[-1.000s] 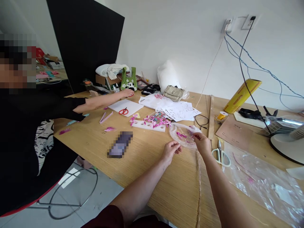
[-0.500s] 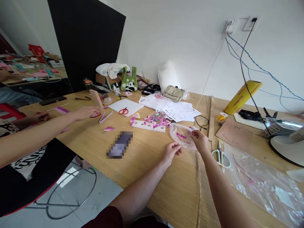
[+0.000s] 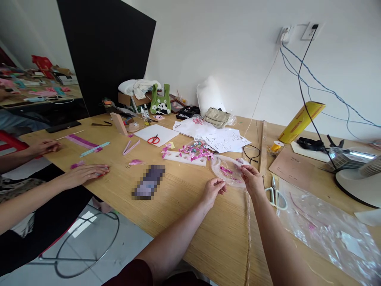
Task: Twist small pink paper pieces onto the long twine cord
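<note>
My left hand [image 3: 213, 190] pinches the near edge of a small clear plastic bag [image 3: 228, 170] that holds pink pieces. My right hand [image 3: 252, 179] grips the same bag at its right side, fingers curled on the plastic. The bag rests low over the wooden table [image 3: 190, 214]. Just beyond it lies a white foam strip with holes [image 3: 187, 157], with several pink and teal flower pieces [image 3: 196, 149] on and behind it.
Another person's hands [image 3: 83, 173] rest on the table's left edge. White-handled scissors [image 3: 276, 194] and a large clear bag [image 3: 327, 226] lie to my right. Red scissors [image 3: 154, 139] lie on white paper; a blurred dark object [image 3: 149, 182], eyeglasses [image 3: 252, 152], a yellow roll [image 3: 300, 121] and a fan base [image 3: 357, 182] are also there.
The other person pulled an arm back from the far side of the table; both of their hands now rest at the left edge. My hands stay on the bag, barely shifted.
</note>
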{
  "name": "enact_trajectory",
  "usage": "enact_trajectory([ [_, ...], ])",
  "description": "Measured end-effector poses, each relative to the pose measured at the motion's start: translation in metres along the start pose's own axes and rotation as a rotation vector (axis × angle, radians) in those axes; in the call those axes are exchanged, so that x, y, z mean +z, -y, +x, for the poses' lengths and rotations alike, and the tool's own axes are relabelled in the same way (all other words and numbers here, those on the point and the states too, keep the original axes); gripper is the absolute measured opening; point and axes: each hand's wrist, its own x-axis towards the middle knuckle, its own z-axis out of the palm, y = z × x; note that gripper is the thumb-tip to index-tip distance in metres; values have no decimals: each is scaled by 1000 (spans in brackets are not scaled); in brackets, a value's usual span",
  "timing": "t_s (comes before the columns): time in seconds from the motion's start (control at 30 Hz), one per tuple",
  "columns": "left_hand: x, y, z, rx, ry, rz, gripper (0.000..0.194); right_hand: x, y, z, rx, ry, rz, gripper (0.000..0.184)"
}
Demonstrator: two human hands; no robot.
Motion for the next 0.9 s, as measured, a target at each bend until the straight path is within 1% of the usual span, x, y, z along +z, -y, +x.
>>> enact_trajectory([
  [0.07,0,1,1,-10,-5,2,28,0,-2,1,10,-5,136,22],
  [0.2,0,2,1,-20,-13,4,30,-1,-4,3,10,7,202,20],
  [0.3,0,1,0,-18,-11,4,30,-3,-3,3,44,62,254,21],
  [0.53,1,0,1,-14,-9,7,28,3,7,-1,96,195,273,25],
  [0.63,1,0,1,-20,-15,5,27,7,12,0,100,253,274,32],
  [0.77,1,-2,1,-18,-21,2,26,11,12,2,97,331,215,42],
  [0.83,1,-2,1,-12,-17,5,26,12,11,2,103,353,204,44],
  [0.9,0,-2,1,-10,-13,9,26,13,9,2,117,339,214,41],
])
